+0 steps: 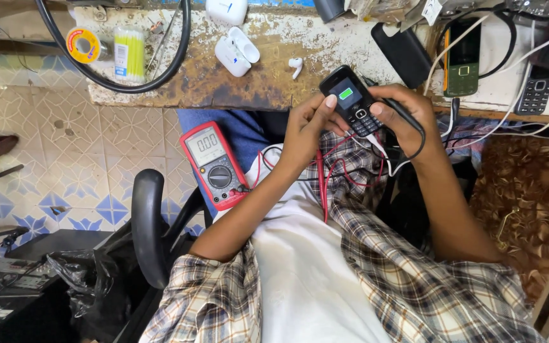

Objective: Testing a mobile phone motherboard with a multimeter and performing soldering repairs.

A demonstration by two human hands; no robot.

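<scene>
Both my hands hold a small black keypad phone (pixel 351 100) just below the worn workbench edge. Its lit screen shows a green battery symbol. My left hand (pixel 307 126) grips the phone's left side, thumb at the screen's edge. My right hand (pixel 408 117) holds its right side, thumb over the keys, with a black cable (pixel 418 134) running across its fingers. Red and white leads (pixel 338 166) hang under the phone over my lap. A red multimeter (pixel 213 163) lies on my left thigh.
The rusty workbench (pixel 223 76) carries an open white earbud case (pixel 236 52), a loose earbud (pixel 295 64), a solder spool (pixel 83 44), yellow cotton swabs (pixel 129 53) and a black hose loop. A green phone (pixel 461 58) and other handsets lie right. A black chair arm (pixel 149 222) stands left.
</scene>
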